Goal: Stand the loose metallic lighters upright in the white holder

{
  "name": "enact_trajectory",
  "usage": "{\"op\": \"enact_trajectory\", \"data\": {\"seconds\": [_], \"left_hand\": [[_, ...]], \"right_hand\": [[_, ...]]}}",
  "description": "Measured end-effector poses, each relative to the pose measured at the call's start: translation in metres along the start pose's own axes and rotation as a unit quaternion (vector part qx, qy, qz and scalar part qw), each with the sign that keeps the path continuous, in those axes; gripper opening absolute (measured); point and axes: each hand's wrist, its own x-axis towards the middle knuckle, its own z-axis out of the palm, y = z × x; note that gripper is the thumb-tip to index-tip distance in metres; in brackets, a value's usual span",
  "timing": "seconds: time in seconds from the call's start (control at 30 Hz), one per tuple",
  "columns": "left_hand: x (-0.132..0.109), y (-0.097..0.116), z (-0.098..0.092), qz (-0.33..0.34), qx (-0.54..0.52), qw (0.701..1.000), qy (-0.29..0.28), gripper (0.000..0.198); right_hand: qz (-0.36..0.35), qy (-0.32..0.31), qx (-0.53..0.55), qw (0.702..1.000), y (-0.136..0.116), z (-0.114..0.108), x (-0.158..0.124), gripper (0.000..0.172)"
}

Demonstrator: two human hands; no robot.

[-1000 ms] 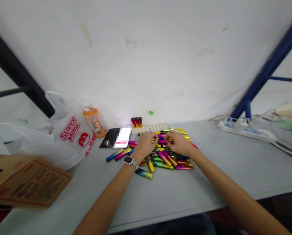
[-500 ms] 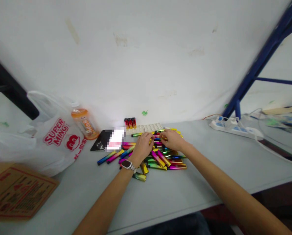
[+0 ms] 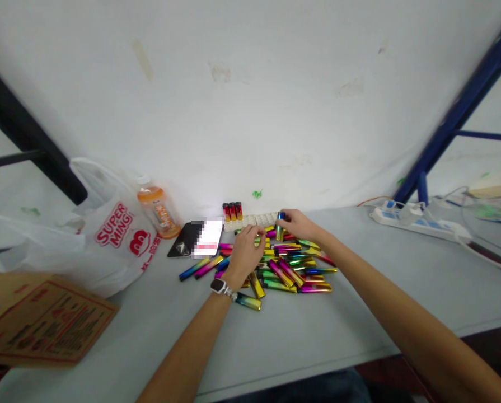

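Note:
A pile of shiny cylinder-like lighters in gradients of gold, pink, green and blue lies on the grey table. My right hand pinches a blue-and-gold lighter upright at the back of the pile, near the right end of a pale slotted tray. At the tray's left end stand three red lighters with dark tops, side by side. My left hand, with a watch on the wrist, hovers over the pile's left part. Its fingers are curved and apart, with no lighter visibly held.
Left of the pile lies a phone with a lit, blurred-out screen. Behind it stand an orange drink bottle and a white plastic bag; a cardboard box is nearer. A power strip lies at right by a blue metal post.
My right hand has lifted a blue-and-gold lighter from the pile and raised it upright beside the tray. My left hand has stayed over the pile. The view has shifted slightly left.

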Motion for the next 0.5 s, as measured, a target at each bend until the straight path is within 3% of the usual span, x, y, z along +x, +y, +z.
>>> {"op": "enact_trajectory", "data": {"seconds": [0.07, 0.17, 0.3, 0.5], "left_hand": [[0.000, 0.000, 0.000, -0.003, -0.008, 1.000, 0.013, 0.008], [-0.001, 0.002, -0.001, -0.007, -0.022, 1.000, 0.021, 0.008], [-0.005, 0.003, -0.005, -0.012, -0.035, 0.999, 0.025, 0.012], [-0.010, 0.000, -0.012, -0.031, -0.054, 0.998, 0.028, 0.013]], "right_hand": [[0.030, 0.087, 0.129, 0.987, -0.002, 0.007, -0.003, 0.027], [0.093, 0.144, 0.339, 0.925, -0.011, 0.026, -0.007, 0.029], [0.112, 0.112, 0.539, 0.827, -0.037, 0.046, -0.015, 0.031], [0.136, 0.047, 0.578, 0.803, -0.053, 0.051, -0.030, 0.042]]}}
